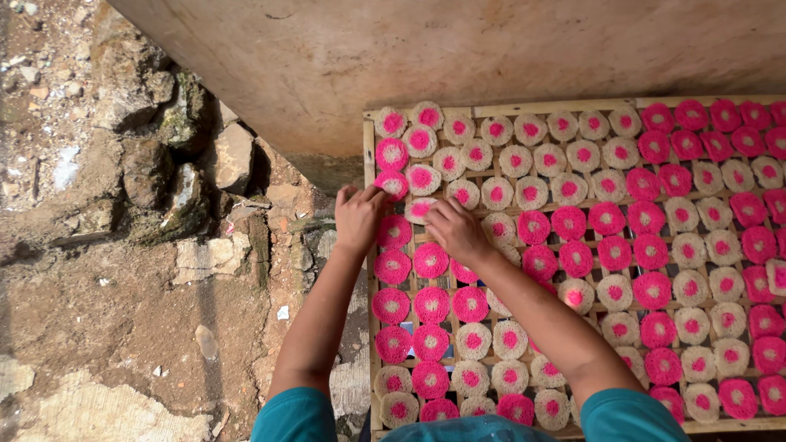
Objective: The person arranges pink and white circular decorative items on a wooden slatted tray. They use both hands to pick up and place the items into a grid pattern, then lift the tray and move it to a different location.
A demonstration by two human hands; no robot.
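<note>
2 bare hands work the near-left edge of a slatted bamboo drying tray (368,270) covered with round, lacy pink-and-cream crackers.

The left hand (358,217) pinches 1 pink-centred cracker (393,185) at the rim; the right hand (455,232) lies curled over another (420,209), grip unclear. Lifting lightly by the edges probably prevents cracking. The tray's right side is cropped.

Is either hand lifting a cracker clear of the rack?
No: the left hand and right hand both rest on crackers lying on the bamboo rack.
</note>
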